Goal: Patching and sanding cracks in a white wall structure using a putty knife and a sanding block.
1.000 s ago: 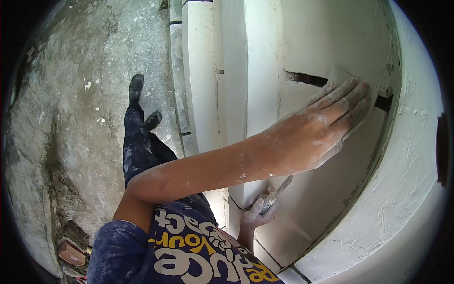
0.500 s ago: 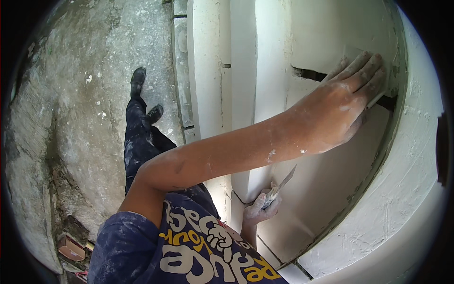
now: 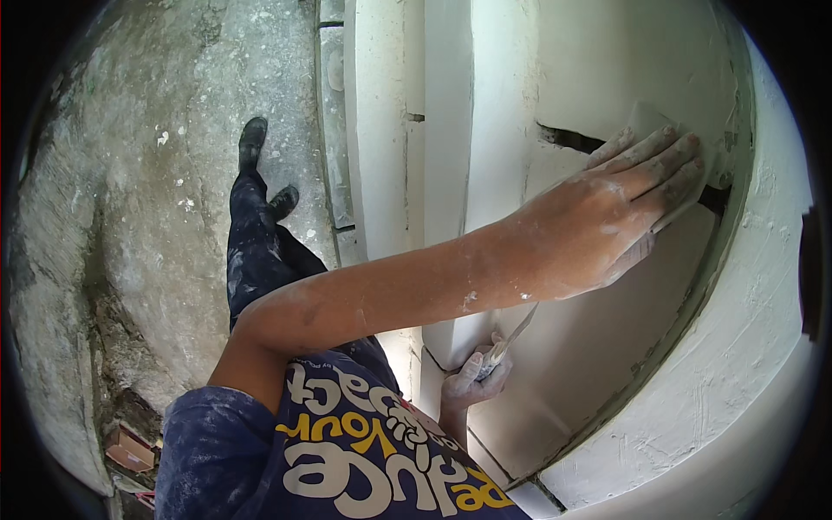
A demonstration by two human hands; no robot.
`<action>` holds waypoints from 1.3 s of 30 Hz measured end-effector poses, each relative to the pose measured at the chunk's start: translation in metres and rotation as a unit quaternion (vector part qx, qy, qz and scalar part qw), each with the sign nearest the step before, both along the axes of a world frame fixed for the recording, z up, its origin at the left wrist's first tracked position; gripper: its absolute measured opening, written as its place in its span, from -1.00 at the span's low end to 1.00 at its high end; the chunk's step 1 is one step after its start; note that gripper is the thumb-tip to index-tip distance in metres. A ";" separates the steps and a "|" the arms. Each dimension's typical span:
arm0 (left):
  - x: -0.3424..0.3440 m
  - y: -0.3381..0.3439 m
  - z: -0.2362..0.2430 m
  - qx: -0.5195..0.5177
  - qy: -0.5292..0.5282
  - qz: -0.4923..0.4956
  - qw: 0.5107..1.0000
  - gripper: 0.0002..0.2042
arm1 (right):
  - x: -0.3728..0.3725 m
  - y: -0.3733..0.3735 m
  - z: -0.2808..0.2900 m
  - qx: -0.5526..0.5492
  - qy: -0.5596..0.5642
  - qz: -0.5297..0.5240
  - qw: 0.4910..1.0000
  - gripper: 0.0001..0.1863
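My left hand [image 3: 637, 195] reaches across to the upper right, fingers side by side over a thin, pale, flat spreader [image 3: 648, 119], with the thumb tucked beneath. The spreader's corner and edge show past the fingers, and it lies against the smooth whitish panel [image 3: 598, 373]. A dark slot [image 3: 570, 138] runs under or beside this hand. Lower down, my right hand [image 3: 475, 381] is closed round the handle of a putty knife [image 3: 520, 328]. Its narrow blade points up and right, and the tip meets the outline of my left forearm. Both hands are dusted white.
A curved, plastered white wall edge [image 3: 728, 347] bounds the panel on the right. Pale upright ledges [image 3: 446, 173] stand left of it. Beyond lies a stained concrete floor [image 3: 173, 173], with my boots [image 3: 252, 139] on it. A brown brick-like block [image 3: 130, 451] sits at lower left.
My left hand and forearm have shifted slightly left, with the spreader still under the fingers. My right hand has moved a little left and down with the putty knife.
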State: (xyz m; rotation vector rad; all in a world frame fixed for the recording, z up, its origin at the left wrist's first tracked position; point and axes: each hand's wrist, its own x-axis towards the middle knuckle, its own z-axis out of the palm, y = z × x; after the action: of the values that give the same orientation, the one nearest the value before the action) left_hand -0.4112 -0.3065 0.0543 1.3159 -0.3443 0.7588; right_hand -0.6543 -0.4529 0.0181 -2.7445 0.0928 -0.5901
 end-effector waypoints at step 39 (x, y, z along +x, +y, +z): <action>-0.027 -0.034 -0.015 0.045 0.075 -0.021 0.996 -0.20 | -0.004 -0.006 -0.007 0.017 -0.044 -0.012 0.999 -0.47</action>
State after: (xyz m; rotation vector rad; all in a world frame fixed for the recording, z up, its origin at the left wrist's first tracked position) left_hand -0.4385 -0.3409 0.0389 1.4373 -0.2876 0.6121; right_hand -0.6587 -0.4592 0.0112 -2.6846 0.1149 -0.7079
